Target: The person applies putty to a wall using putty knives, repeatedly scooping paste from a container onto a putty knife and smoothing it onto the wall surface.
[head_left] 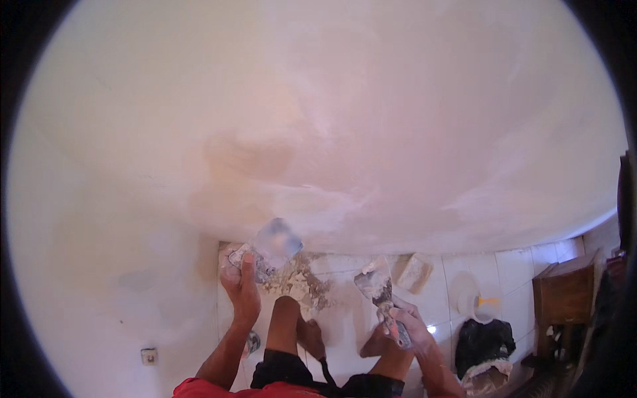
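My left hand (242, 282) is closed round the caked handle of a broad scraper. Its flat grey blade (279, 239) is tilted up close to the foot of the wall; whether it touches cannot be told. In my right hand (413, 323) is a putty knife (373, 284), its handle smeared and whitish-grey paste on its blade, held over the tiled floor. Ahead of both hands rises a pale wall (398, 152) with streaky, uneven filler and a darker tan patch left of the middle.
Crumbled plaster (295, 285) lies on the white tiles between my hands. A pale block (415, 273) sits against the wall. To the right are a white tub (468, 304), a black bag (484, 341) and a wooden cabinet (564, 295). A socket (149, 357) is on the left wall.
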Available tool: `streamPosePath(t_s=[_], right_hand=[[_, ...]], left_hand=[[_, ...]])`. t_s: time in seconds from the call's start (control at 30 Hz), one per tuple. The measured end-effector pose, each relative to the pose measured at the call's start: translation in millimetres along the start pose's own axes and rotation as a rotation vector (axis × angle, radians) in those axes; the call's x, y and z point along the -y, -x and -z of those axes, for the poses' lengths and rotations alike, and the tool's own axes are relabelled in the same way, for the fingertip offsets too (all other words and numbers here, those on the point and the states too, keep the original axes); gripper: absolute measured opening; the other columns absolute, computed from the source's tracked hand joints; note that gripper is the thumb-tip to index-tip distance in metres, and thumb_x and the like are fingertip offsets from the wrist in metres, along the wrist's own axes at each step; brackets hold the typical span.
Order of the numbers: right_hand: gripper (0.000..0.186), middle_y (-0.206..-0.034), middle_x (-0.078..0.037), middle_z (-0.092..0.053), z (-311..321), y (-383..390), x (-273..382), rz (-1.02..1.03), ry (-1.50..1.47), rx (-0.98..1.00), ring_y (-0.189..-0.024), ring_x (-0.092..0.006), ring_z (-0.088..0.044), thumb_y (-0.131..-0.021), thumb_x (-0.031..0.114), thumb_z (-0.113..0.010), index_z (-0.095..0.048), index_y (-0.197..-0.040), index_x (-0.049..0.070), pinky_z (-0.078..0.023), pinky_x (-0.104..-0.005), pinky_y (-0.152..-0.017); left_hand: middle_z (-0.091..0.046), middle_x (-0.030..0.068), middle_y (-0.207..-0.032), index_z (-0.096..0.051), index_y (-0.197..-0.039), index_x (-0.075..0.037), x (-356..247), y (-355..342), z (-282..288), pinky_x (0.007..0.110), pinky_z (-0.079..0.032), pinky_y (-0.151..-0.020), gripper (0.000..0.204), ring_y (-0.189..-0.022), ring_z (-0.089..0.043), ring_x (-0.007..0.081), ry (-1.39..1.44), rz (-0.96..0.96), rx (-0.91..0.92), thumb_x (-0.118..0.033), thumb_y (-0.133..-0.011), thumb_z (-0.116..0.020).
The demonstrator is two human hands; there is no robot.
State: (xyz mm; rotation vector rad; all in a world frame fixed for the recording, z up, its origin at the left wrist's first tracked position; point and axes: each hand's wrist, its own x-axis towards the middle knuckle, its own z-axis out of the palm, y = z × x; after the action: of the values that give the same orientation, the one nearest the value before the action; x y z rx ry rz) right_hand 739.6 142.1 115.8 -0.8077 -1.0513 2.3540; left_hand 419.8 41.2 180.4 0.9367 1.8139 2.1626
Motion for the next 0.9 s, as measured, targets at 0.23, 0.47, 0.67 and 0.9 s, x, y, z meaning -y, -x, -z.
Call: streamPosePath(t_s=[0.23,0.47,0.67,0.9], right_hand=[[0.036,-0.091,-0.012,-0.061,-45.1,-1.8,47.1,0.004,-0.318,-0.049,-0.063,-0.0142,-0.06,-0.095,0.022,-0.054,-0.052,-0.118,-0.005,-0.047,-0.0265,-0.054],[0.027,-0.083,-0.004,-0.062,-82.6,-16.4,146.1,-0.084,-0.1,-0.286,-0.058,-0.01,-0.057,-0.097,0.024,-0.05,-0.06,-0.108,0.002,-0.047,-0.0241,-0.05],[0.024,-0.079,-0.001,-0.059,-82.3,-41.5,188.3,-0.048,-0.222,-0.47,-0.058,-0.0093,-0.056,-0.099,0.027,-0.05,-0.062,-0.104,0.007,-0.047,-0.0245,-0.049],[0.025,-0.076,0.001,-0.055,-58.1,-56.3,258.6,0.279,-0.403,-0.645,-0.056,-0.0078,-0.052,-0.099,0.027,-0.052,-0.061,-0.109,0.006,-0.044,-0.023,-0.047]], left_hand=[[-0.062,0.006,-0.097,-0.054,-0.112,0.002,-33.5,-18.4,-26.2,0.024,-0.047,-0.076,0.023,-0.085,-0.057,0.0096,-0.107,0.325,0.048,-0.017,-0.1,-0.055],[-0.065,0.0051,-0.095,-0.06,-0.108,0.001,-60.1,-20.5,-38.2,0.028,-0.05,-0.074,0.022,-0.084,-0.062,0.0133,-0.098,0.599,-0.096,-0.018,-0.098,-0.057],[-0.065,0.0109,-0.103,-0.056,-0.118,0.003,-102.0,-32.4,-48.5,0.029,-0.052,-0.079,0.029,-0.09,-0.063,0.0152,-0.053,0.69,-0.003,-0.018,-0.098,-0.058],[-0.063,0.0082,-0.101,-0.054,-0.11,0.0,-151.9,-34.9,-77.8,0.029,-0.051,-0.074,0.023,-0.086,-0.062,0.0156,-0.197,0.688,0.054,-0.019,-0.097,-0.056]])
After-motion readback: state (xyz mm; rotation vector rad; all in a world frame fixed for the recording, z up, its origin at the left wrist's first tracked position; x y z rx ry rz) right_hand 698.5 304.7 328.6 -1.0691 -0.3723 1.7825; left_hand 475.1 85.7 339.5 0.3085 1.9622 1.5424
